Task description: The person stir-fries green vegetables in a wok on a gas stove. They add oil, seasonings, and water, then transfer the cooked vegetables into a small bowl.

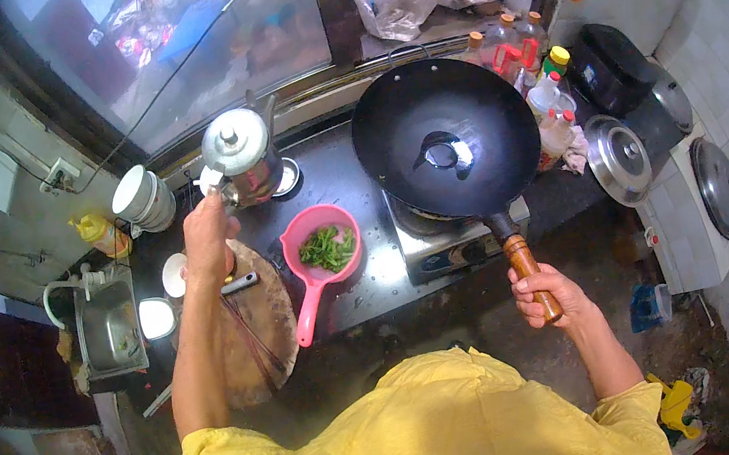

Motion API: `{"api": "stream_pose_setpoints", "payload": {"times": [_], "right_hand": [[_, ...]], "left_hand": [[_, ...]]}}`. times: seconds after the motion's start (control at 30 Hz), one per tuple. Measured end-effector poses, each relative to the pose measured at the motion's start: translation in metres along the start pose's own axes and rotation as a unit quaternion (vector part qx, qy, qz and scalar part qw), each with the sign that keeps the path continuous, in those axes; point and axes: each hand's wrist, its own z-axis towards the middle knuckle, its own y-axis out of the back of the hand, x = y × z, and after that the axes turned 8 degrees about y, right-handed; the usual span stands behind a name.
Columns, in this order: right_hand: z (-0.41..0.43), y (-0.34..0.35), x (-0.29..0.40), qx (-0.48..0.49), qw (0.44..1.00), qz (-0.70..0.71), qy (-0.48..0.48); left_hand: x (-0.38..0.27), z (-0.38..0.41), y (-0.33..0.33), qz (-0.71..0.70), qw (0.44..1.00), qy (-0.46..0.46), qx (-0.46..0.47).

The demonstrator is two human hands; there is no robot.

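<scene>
My left hand point(208, 233) grips the handle of a lidded metal pot point(238, 149) near the window; whether the pot's base touches the counter cannot be told. A small white dish point(287, 175) shows beside it. My right hand point(553, 293) is wrapped around the wooden handle point(521, 257) of a black wok point(396, 157), which sits over a gas stove point(456, 258). A shiny patch, seemingly a little liquid, lies at the wok's middle. Between my arms, a pink plastic ladle point(308, 318) on the black counter holds chopped green vegetables point(327, 249).
A round wooden chopping board point(272, 315) carries chopsticks point(250, 341) and a knife handle point(239, 284). Stacked white bowls point(143, 199) and a sink point(108, 332) are at left. Several bottles point(537, 72) and a metal lid point(618, 159) stand right of the wok.
</scene>
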Motion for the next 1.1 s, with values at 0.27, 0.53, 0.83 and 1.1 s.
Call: {"api": "stream_pose_setpoints", "payload": {"times": [0.27,0.53,0.83,1.1], "right_hand": [[0.002,0.013,-0.028,-0.006,1.000,-0.011,0.010],[0.012,0.037,-0.066,0.074,0.990,0.108,0.057],[0.002,0.006,-0.038,0.011,0.997,0.058,0.048],[-0.001,-0.022,-0.015,-0.031,0.999,0.031,0.026]], "left_hand": [[0.058,0.017,0.013,0.047,0.998,0.033,-0.032],[0.092,0.045,0.014,-0.043,0.998,0.044,-0.024],[0.121,0.094,-0.008,-0.039,0.995,0.059,-0.075],[0.185,0.149,-0.027,0.008,0.996,0.026,-0.082]]}}
